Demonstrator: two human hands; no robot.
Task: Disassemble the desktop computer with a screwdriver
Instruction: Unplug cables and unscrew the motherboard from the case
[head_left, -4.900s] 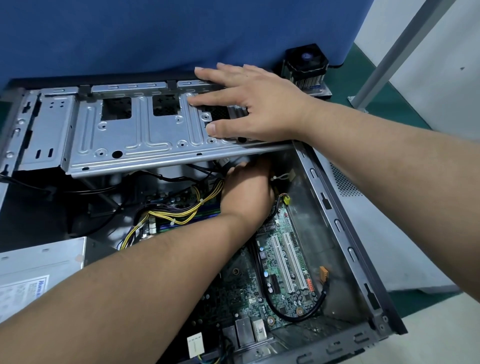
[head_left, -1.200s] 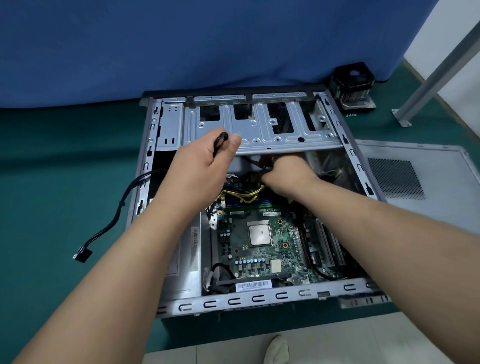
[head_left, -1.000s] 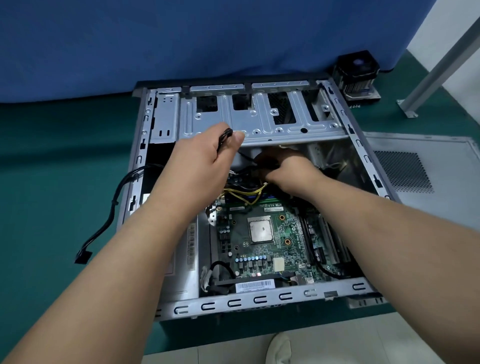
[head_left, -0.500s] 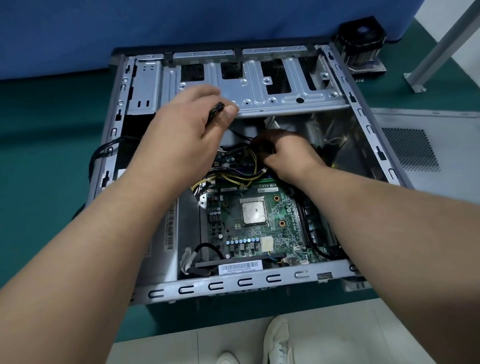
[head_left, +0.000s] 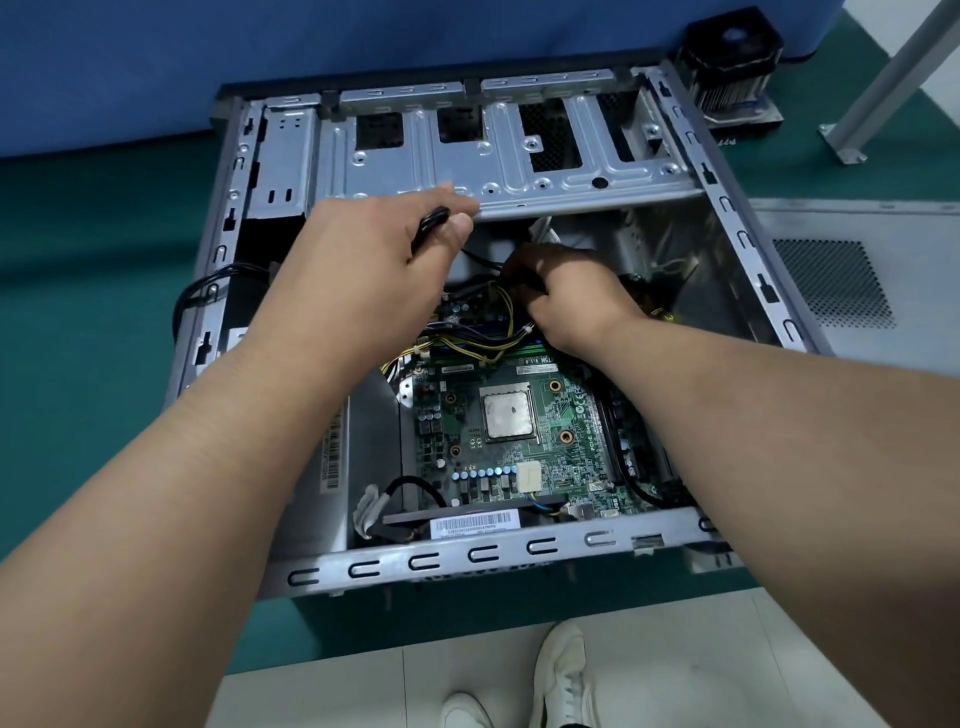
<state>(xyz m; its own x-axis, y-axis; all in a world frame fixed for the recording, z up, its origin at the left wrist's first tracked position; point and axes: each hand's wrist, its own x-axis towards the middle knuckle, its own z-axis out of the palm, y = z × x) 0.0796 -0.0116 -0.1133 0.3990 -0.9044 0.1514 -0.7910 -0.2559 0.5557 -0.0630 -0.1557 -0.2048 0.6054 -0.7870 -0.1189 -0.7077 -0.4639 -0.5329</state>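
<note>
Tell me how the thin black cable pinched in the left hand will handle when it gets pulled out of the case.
The thin black cable probably handles floppy: it bends into a loop where the left hand pinches it. It looks light, held by fingertips alone. It may snag, since it runs down under the silver metal drive bracket toward where the right hand works.

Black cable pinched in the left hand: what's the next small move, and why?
Probably keep the left hand holding the thin black cable up beside the silver metal drive cage, while the right hand works a connector loose. The right hand's fingers are curled among the yellow and black wires above the green motherboard; what they grip is hidden.
</note>
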